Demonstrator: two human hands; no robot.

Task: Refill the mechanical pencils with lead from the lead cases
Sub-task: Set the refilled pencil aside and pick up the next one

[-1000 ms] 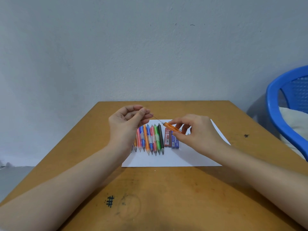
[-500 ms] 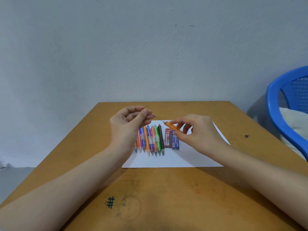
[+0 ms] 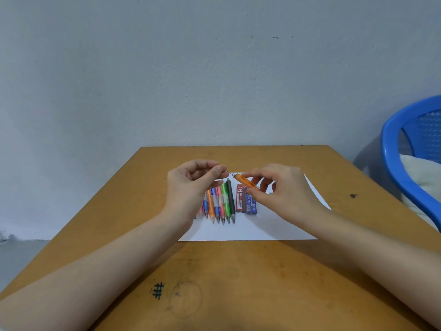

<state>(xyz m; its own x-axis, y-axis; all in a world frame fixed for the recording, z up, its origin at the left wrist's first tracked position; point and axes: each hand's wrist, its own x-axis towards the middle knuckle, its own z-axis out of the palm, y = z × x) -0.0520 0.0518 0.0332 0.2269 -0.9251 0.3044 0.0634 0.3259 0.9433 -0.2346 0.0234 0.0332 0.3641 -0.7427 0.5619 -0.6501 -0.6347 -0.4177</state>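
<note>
My right hand grips an orange mechanical pencil above the paper, its back end pointing left. My left hand pinches a thin lead between thumb and forefinger, and the lead's far end meets the pencil's open end. Below the hands a row of several coloured mechanical pencils lies on a white sheet of paper, tips toward me. A red lead case and a blue lead case lie side by side right of the row. My left hand hides the leftmost pencils.
The wooden table has a black hash mark near its front and a dark spot at the right. A blue plastic chair with a pale cushion stands beyond the right edge. A grey wall rises behind.
The lead has gone further into the orange pencil, so less of it shows. My left fingertips have come closer to the pencil's end. Both hands stay above the paper.
</note>
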